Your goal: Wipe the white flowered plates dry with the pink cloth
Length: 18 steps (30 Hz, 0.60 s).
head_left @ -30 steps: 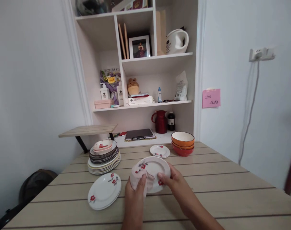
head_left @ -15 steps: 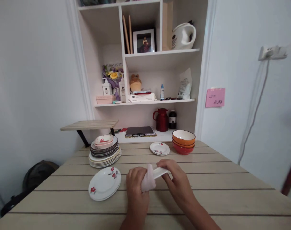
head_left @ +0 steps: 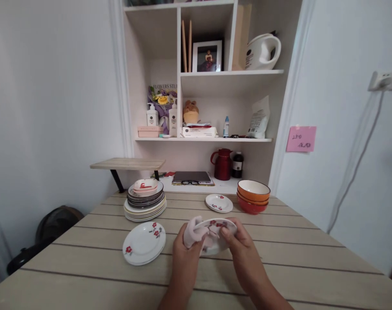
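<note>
A small white plate with red flowers (head_left: 217, 246) is held tilted above the table, its patterned face toward me. My right hand (head_left: 243, 243) grips its right rim, thumb on the face and fingers behind. A pale pink cloth (head_left: 193, 231) is bunched in my left hand (head_left: 187, 249) and folded over the plate's left rim, touching its face. To the left lie larger flowered plates (head_left: 144, 243), stacked. Beyond my hands sits a short stack of small flowered plates (head_left: 219, 203).
Mixed plates and dishes form a tall stack (head_left: 145, 202) at back left, near a raised wooden shelf (head_left: 128, 163). Orange and red bowls (head_left: 253, 196) are nested at back right. Behind stand a red jug (head_left: 222, 164), a dark bottle (head_left: 237, 165) and a laptop with glasses (head_left: 191, 177).
The small plate has turned from nearly edge-on to showing its flowered face. My left hand's cloth has shifted onto that face. The camera view has swung slightly left.
</note>
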### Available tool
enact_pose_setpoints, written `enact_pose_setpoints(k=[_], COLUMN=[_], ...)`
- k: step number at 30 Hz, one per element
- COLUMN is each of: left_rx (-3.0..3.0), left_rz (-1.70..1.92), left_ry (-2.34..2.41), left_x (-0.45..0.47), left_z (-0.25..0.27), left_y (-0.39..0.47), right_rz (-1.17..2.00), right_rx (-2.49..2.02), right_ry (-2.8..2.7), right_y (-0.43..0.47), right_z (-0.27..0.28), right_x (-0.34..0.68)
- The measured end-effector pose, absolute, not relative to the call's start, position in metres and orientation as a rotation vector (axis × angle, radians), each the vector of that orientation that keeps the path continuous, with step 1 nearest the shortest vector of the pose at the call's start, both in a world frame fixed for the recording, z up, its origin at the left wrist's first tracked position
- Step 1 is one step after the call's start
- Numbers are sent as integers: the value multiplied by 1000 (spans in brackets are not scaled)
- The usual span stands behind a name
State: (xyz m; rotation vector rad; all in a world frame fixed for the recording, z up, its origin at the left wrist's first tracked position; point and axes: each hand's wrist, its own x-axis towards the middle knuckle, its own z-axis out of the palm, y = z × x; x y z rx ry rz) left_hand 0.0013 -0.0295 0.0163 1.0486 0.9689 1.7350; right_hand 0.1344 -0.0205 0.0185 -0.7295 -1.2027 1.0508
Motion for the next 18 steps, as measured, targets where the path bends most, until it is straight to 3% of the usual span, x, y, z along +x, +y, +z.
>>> enact_pose_setpoints(k=[4,8,14,18], left_rx=[1030,1076,1429,1902], left_rz=[1719,1791,1907,2044], left_ry=[951,1018,1059,1085], left_x=[2,2,-2,-7], left_z=[17,14,4,2], left_y=[-31,-31,-28,-30], right_rz=[1280,1243,487,154], right_rx=[-661,-715,-924,-856], right_ry=[-994,-1052,-1435,-1543], right_y=[-19,-19,-18,-17], right_z=[19,19,18,18], right_x=[129,130,143,149])
